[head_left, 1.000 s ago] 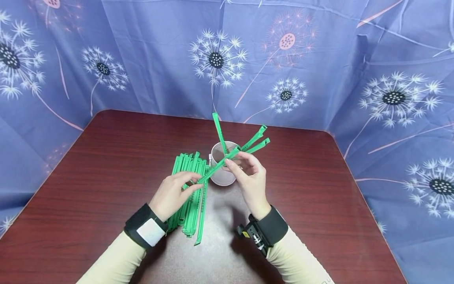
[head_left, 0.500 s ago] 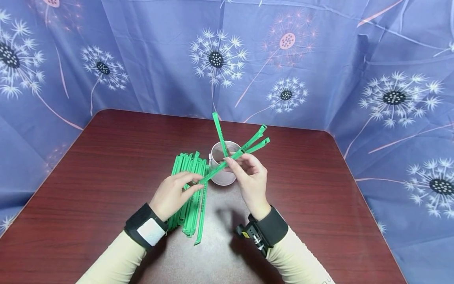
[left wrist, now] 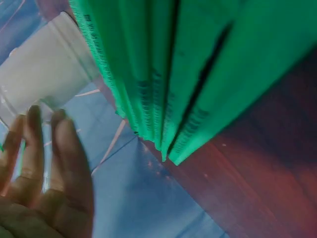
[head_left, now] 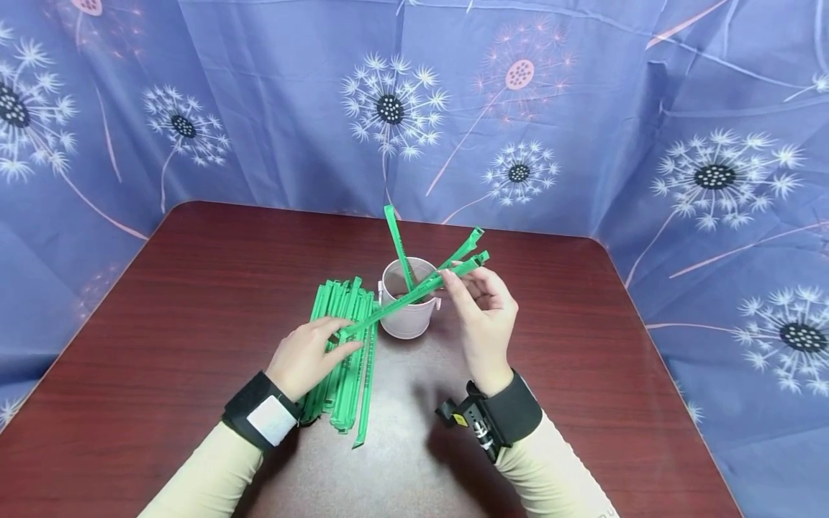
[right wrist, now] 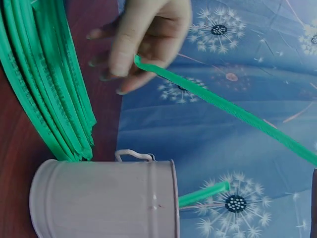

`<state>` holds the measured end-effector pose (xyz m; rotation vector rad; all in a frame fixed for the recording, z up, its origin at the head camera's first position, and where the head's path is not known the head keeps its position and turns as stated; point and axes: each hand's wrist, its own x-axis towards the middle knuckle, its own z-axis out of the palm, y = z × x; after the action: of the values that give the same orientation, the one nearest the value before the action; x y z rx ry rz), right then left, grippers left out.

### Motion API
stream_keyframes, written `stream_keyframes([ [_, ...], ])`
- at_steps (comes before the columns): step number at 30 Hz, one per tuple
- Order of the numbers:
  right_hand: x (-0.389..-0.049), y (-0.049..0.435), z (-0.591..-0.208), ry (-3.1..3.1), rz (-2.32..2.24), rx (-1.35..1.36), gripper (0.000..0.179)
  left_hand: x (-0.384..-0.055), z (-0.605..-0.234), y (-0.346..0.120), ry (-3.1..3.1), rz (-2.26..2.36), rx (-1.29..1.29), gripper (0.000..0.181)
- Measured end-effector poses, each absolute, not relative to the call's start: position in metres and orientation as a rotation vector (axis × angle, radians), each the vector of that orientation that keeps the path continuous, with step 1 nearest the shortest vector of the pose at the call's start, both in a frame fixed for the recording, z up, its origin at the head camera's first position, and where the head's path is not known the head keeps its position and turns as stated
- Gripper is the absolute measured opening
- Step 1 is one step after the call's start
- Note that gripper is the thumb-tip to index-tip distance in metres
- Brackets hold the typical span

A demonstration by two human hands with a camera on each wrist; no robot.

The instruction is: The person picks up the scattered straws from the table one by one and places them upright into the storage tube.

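Note:
In the head view my right hand pinches a green paper-wrapped straw between thumb and fingers, slanting it down leftward across a small pale bucket. My left hand, fingers spread, is at the straw's lower end, over a pile of wrapped straws. From the right wrist view, the straw's bent end overlaps the left hand, whose fingertips stand apart. Extended left fingers also show in the left wrist view, beside the bucket. Several wrapped straws stick up from the bucket.
A dark red wood table lies under everything. Its far edge meets a blue dandelion-print curtain, which also hangs along both sides. One straw lies along the pile's right side.
My right hand has moved right, and its grip is farther up along the straw. The left hand has shifted slightly left with its finger and thumb farther apart. More of the bucket shows.

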<state>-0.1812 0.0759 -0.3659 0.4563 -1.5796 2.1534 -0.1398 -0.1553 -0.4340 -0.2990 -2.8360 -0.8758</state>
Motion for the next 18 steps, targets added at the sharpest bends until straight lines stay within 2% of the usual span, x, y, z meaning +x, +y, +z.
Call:
stream_keyframes([
  [3,-0.183,0.080,-0.363,-1.561,2.101,0.393,0.009,-0.141,-0.436,-0.159,-2.917,-0.830,-0.219,0.037],
  [12,-0.192,0.089,-0.359,-1.295,2.054,0.291,0.012,-0.140,-0.440,-0.168,-3.090,-0.656,-0.026,0.039],
  [18,-0.197,0.091,-0.363,-1.242,2.000,0.241,0.010,-0.139,-0.443,-0.171,-3.128,-0.611,-0.043,0.046],
])
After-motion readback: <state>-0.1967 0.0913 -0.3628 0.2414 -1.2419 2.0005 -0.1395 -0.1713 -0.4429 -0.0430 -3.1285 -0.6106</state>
